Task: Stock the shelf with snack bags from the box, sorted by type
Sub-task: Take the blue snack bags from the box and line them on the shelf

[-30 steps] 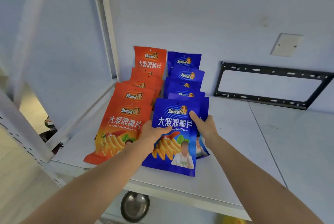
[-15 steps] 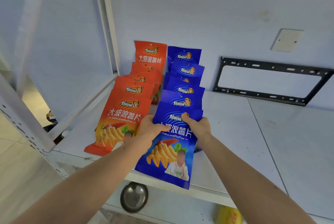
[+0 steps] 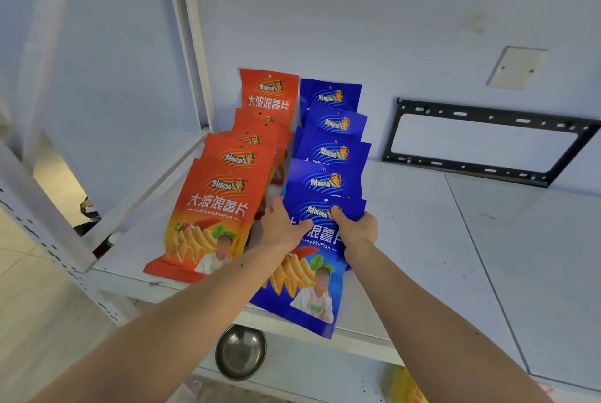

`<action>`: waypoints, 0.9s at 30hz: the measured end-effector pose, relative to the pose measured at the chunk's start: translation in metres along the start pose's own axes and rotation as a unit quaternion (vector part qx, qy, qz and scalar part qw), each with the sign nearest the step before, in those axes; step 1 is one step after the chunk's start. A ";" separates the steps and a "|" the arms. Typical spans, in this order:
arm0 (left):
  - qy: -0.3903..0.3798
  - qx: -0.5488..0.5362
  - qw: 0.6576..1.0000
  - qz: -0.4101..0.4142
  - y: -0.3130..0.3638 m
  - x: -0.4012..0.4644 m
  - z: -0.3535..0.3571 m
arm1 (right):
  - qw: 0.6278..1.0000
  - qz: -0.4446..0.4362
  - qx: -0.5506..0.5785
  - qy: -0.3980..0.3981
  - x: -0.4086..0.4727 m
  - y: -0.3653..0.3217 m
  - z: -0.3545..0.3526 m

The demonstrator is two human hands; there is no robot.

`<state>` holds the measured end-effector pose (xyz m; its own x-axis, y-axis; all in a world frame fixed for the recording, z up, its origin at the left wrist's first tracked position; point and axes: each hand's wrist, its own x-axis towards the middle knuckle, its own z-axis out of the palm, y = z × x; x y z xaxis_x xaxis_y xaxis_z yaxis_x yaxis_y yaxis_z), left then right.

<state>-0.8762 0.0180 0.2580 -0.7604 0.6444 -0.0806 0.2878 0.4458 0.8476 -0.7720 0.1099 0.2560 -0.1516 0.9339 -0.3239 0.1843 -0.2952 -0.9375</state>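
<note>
The left hand (image 3: 281, 228) and the right hand (image 3: 356, 228) both grip the upper part of the front blue bag (image 3: 309, 275), thumbs over its face and fingers curled behind its side edges. The bag leans against the blue row (image 3: 331, 149) just beyond the knuckles, and its bottom edge juts past the front lip of the shelf (image 3: 422, 240), toward the person.

To the left of the left hand, almost touching it, stands the orange row (image 3: 227, 201), overlapped like roof tiles up to the back wall. Far to the right of the right hand, a black metal bracket (image 3: 487, 142) leans on the wall; below the wrists, under the shelf, sits a steel bowl (image 3: 240, 354). The box is not in view.

To finish this placement well, the person would likely push the bag away until its base rests fully on the shelf, keep it square with the blue row behind, and avoid nudging the orange bags leftward. Both hands should let go together so the bag does not slide forward off the lip.
</note>
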 end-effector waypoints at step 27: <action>-0.042 0.256 0.957 0.133 -0.015 0.016 0.017 | 0.997 -0.034 -0.042 -0.058 0.027 -0.007 0.012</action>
<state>-0.8832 0.0323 0.2357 -0.5769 0.8157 0.0416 0.7285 0.4909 0.4778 -0.7892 0.1346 0.2528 -0.2776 0.9201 -0.2765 0.2489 -0.2091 -0.9457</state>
